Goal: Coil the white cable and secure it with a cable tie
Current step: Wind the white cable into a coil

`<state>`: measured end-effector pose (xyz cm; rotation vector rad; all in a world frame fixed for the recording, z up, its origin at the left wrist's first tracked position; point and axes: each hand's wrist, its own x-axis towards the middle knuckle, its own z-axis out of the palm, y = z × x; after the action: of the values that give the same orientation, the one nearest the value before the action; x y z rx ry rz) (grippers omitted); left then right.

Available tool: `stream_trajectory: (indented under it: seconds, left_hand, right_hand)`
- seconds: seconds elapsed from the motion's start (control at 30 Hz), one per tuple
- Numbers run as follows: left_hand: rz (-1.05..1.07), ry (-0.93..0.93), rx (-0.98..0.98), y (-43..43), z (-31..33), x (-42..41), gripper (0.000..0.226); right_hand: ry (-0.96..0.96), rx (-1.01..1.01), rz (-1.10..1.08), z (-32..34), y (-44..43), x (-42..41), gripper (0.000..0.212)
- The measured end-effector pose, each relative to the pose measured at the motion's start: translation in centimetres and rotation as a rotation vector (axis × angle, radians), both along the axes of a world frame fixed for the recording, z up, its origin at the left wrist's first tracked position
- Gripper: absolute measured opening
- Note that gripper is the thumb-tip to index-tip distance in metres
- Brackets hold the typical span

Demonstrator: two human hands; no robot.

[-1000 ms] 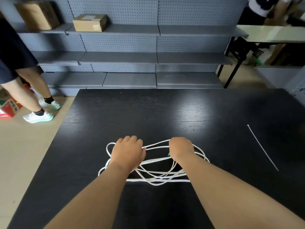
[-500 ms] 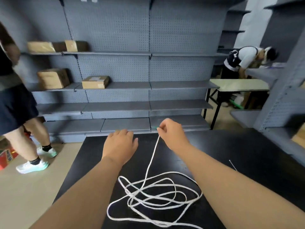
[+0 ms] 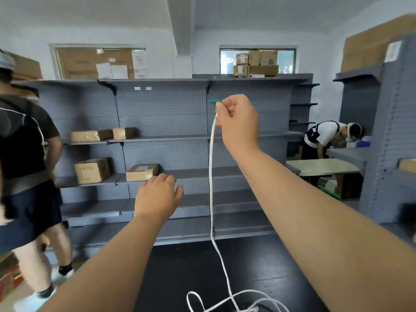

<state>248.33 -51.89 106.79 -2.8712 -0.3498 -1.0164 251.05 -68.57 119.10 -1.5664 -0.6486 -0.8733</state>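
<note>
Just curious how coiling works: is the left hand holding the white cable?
No, the left hand hovers open beside the white cable; only the right hand pinches it.

Your right hand (image 3: 236,122) pinches the white cable (image 3: 211,176) just behind its green tip (image 3: 214,101), and your curled fingers hide the stretch inside the grip. The tip is too blurred to tell its shape. Far below the grip, the cable's loops and the black table (image 3: 180,266) run off the bottom edge. Down-left of the grip, your left hand (image 3: 157,199) shows only its back.
</note>
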Motion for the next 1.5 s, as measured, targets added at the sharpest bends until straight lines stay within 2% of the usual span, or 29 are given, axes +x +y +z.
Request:
stream_trajectory:
  seconds: [0.1,0.27,0.33,0.43,0.5,0.63,0.73,0.8,0.87,1.0,1.1,1.17,1.23,1.3,1.43,1.5]
  left_hand:
    - [-0.009,-0.056,-0.062,0.2,1.2,0.1,0.037]
    - [-0.190,-0.158,-0.284,-1.7,3.0,1.1,0.035]
    - [-0.323,-0.109,-0.541,-3.0,3.6,1.7,0.040]
    - [-0.532,0.074,-1.103,-5.0,4.0,2.3,0.044]
    - [-0.587,0.212,-1.311,-5.8,3.8,2.4,0.042]
    - [-0.633,0.334,-1.389,-6.9,3.0,2.5,0.033]
    - [-0.671,0.397,-1.406,-7.6,2.5,2.7,0.025]
    - [-0.686,0.397,-1.374,-8.4,2.6,2.9,0.021]
    - [-0.638,0.315,-1.252,-9.6,3.2,3.2,0.018]
    - [-0.451,0.128,-0.755,-11.0,4.2,4.6,0.014]
    - [-0.399,0.081,-0.507,-12.0,4.5,5.2,0.012]
    - [-0.353,0.038,-0.281,-13.1,4.6,5.0,0.018]
    - [-0.327,-0.002,-0.099,-14.3,4.9,4.6,0.024]
    - [-0.279,-0.008,0.033,-15.3,5.2,4.3,0.026]
    - [-0.166,-0.011,0.186,-16.6,7.5,3.4,0.007]
    - [-0.125,-0.040,0.290,-17.0,10.2,2.8,0.011]
  right_hand:
    - [0.053,-0.119,0.055,-1.1,1.1,0.2,0.012]
    - [0.197,-0.095,0.076,-3.8,0.7,1.9,0.022]
    - [0.222,-0.077,0.108,-4.2,0.2,2.2,0.021]
    - [0.273,-0.043,0.161,-5.2,-0.8,2.7,0.012]
    - [0.338,0.007,0.208,-5.8,-1.9,3.0,0.009]
    - [0.452,0.097,0.307,-6.9,-4.8,3.6,0.007]
    - [0.432,0.098,0.317,-7.9,-7.1,4.1,0.010]
    - [0.394,0.078,0.312,-8.3,-8.6,4.5,0.015]
    - [0.391,0.000,0.293,-8.6,-10.2,5.0,0.019]
    - [0.533,-0.172,0.282,-8.8,-12.6,6.3,0.015]
    - [0.584,-0.209,0.279,-8.3,-13.8,6.8,0.009]
    - [0.497,-0.406,0.182,-7.8,-14.6,6.9,0.008]
    - [0.354,-0.702,-0.009,-7.3,-15.1,6.9,0.011]
    - [0.186,-0.902,-0.217,-6.7,-15.2,6.6,0.014]
    - [-0.097,-0.932,-0.438,-4.9,-15.0,6.0,0.025]
    - [-0.142,-0.866,-0.450,-3.6,-14.5,5.7,0.027]
